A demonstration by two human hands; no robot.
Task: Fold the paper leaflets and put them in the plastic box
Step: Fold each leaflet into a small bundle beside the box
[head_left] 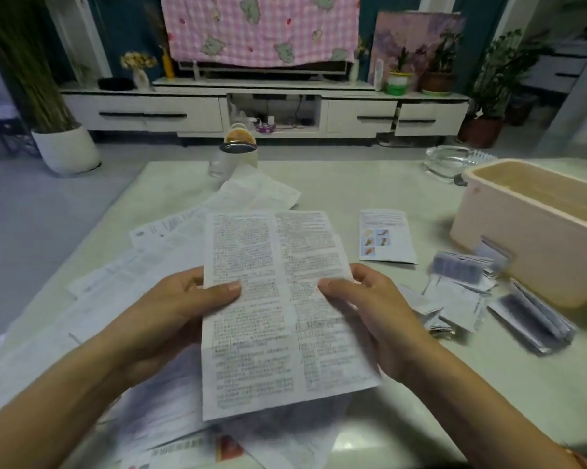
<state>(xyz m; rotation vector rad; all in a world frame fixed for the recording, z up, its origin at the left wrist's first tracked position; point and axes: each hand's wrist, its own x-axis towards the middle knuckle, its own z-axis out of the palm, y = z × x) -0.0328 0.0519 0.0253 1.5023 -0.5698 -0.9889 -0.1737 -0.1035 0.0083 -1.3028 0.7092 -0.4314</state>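
Head camera, looking down: a printed leaflet (275,299), opened flat, was held above a pale table (353,184). The left hand (180,309) pinched its left edge and the right hand (369,309) its right edge, thumbs in front, fingers curled behind. Unfolded sheets (123,272) lay beneath and leftward. Folded leaflets (471,292) lay just beside the pink plastic box (522,238) at right.
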